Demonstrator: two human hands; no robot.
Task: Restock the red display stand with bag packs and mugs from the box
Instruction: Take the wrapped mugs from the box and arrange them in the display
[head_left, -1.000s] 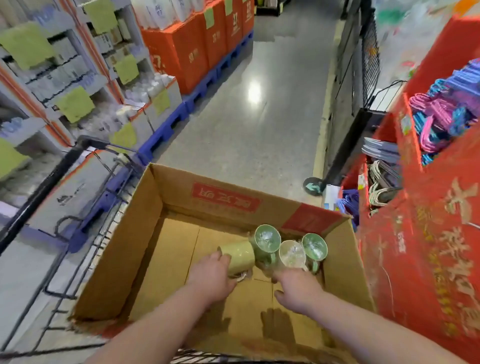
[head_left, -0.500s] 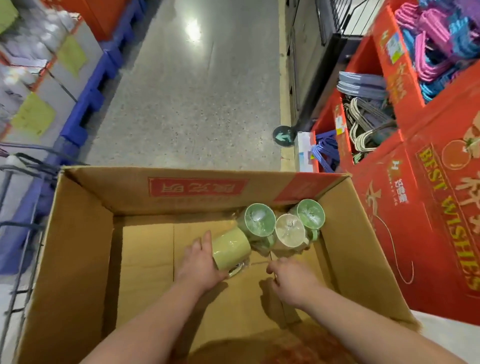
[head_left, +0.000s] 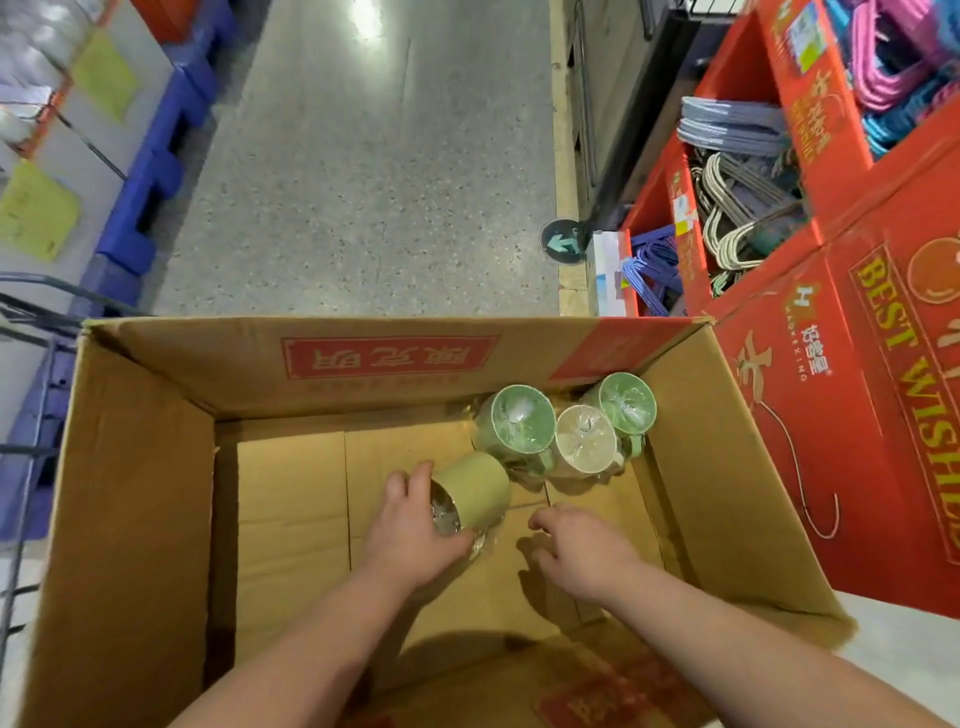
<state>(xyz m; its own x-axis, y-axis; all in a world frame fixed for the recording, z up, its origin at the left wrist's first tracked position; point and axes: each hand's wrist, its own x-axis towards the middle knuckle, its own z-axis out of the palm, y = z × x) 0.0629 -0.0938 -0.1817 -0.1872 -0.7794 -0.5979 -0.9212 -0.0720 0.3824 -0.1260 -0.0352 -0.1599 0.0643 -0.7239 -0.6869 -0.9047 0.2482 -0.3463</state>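
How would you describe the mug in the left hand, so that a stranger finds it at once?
Look into the big cardboard box beside the red display stand. Three green and cream mugs stand mouth-up in its far right corner. The olive-yellow mug alone lies on its side, nearer the middle, held by the left hand.

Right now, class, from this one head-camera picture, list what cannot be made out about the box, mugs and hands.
Head view: handle of the olive mug, hidden under the gripping left hand.
Head view: whether the right hand holds anything; its curled fingers face down.
Head view: near floor of the cardboard box, covered by both forearms.
Head view: upper compartments of the red display stand, cut off by frame edges.
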